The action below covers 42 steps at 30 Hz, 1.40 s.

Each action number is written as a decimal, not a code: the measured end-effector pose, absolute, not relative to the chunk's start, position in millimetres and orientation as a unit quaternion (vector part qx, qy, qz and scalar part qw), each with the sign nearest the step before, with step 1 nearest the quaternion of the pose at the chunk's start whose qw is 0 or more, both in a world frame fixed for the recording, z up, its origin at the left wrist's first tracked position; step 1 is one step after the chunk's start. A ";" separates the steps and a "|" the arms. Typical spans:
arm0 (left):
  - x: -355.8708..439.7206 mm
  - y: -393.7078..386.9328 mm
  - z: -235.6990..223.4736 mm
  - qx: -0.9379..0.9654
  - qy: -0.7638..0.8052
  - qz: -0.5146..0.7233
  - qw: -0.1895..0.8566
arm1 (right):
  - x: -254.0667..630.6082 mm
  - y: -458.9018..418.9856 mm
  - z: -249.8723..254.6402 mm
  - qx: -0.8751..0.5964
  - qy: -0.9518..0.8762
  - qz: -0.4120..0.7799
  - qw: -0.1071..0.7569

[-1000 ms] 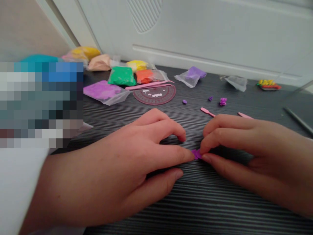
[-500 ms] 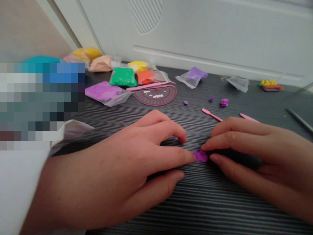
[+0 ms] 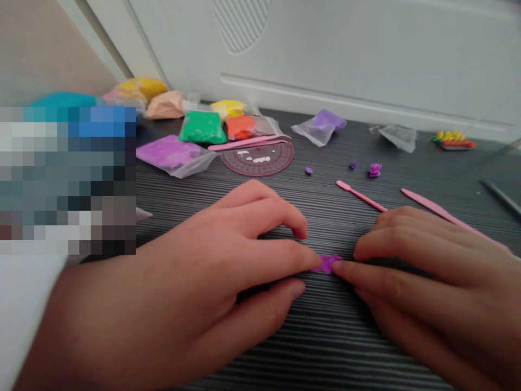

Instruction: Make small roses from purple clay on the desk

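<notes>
Head view: purple clay-like strip (image 3: 326, 264) lies on the dark table (image 3: 325, 342), between both index fingertips, apparently pinned against slipping. Left hand (image 3: 232, 260) loosely spread, index touching one end, gripping nothing. Right hand (image 3: 439, 282) part-curled, thumb apart, index on the other end. Slim pink tool (image 3: 360, 195) just beyond right hand, seemingly kept handy.

Dark striped tabletop (image 3: 325, 336), flat purple strip (image 3: 326, 264), pink tool (image 3: 361, 196), green packet (image 3: 202, 127)

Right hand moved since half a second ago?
Yes, toward the wearer: the right hand now leaves more of the pink blade-shaped tool uncovered.
</notes>
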<state>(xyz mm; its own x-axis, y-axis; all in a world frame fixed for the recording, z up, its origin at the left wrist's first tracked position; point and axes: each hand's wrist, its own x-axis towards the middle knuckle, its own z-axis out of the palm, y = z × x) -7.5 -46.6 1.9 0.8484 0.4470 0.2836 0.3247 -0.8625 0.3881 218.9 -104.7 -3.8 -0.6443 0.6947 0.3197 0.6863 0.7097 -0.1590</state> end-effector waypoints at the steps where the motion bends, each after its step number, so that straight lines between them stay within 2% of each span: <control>1: -8.3 -45.9 2.3 0.951 0.202 0.168 0.163 | 217.9 -105.0 -3.4 -0.386 -0.905 0.014 0.179; 11: -13.2 -45.0 -1.2 0.941 0.232 0.211 0.131 | 214.9 -106.0 -7.0 -0.377 -0.907 -0.035 0.185; 19: -12.8 -46.9 -1.4 0.958 0.194 0.157 0.141 | 220.5 -103.6 -3.7 -0.363 -0.919 -0.012 0.155; 26: -11.7 -47.4 -2.8 0.953 0.227 0.150 0.136 | 218.0 -106.4 -6.1 -0.371 -0.907 0.010 0.201; 35: -9.9 -47.7 3.3 0.941 0.245 0.148 0.179 | 215.2 -103.3 -12.5 -0.393 -0.887 -0.011 0.243; 42: -11.5 -50.4 7.1 0.938 0.230 0.156 0.208 | 217.7 -100.5 -13.4 -0.408 -0.886 -0.015 0.219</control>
